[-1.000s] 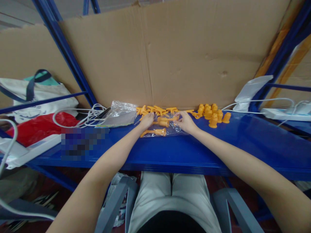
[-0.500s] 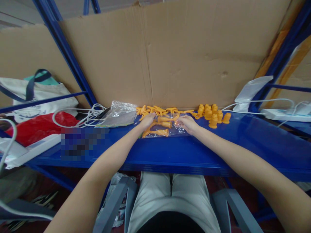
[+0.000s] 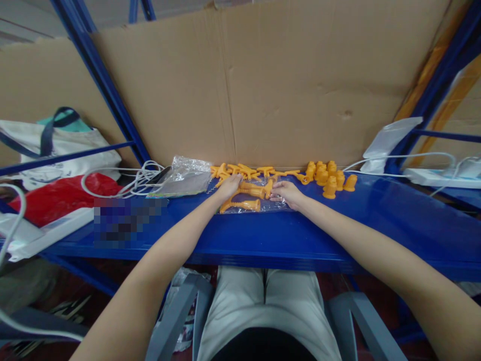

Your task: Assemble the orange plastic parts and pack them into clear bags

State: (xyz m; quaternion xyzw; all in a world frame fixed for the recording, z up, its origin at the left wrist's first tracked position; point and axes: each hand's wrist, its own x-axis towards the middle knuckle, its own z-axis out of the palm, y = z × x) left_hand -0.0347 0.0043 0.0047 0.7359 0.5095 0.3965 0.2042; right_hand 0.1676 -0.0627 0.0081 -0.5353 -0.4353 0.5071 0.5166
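Note:
A small clear plastic bag (image 3: pixel 263 205) lies on the blue shelf (image 3: pixel 285 235) with long orange plastic parts (image 3: pixel 244 204) in and on it. My left hand (image 3: pixel 228 187) rests on the bag's left end, fingers bent down onto an orange part. My right hand (image 3: pixel 286 193) pinches the bag's right edge next to another orange part (image 3: pixel 268 188). Behind my hands lies a heap of orange T-shaped parts (image 3: pixel 240 171). To their right stand several orange cone-shaped caps (image 3: pixel 328 178).
A cardboard sheet (image 3: pixel 263 85) walls the back of the shelf. Left lie a pack of clear bags (image 3: pixel 186 178), white cables (image 3: pixel 124 183), a red bag (image 3: pixel 60 198) and a cloth tote (image 3: pixel 56 145). Right are a white pouch (image 3: pixel 391 138) and a power strip (image 3: pixel 439 175). Grey chair arms sit below.
The bag with the orange parts has shifted slightly nearer. My right hand moved from the back edge of the bag to its right edge and closed on it. My left hand barely moved.

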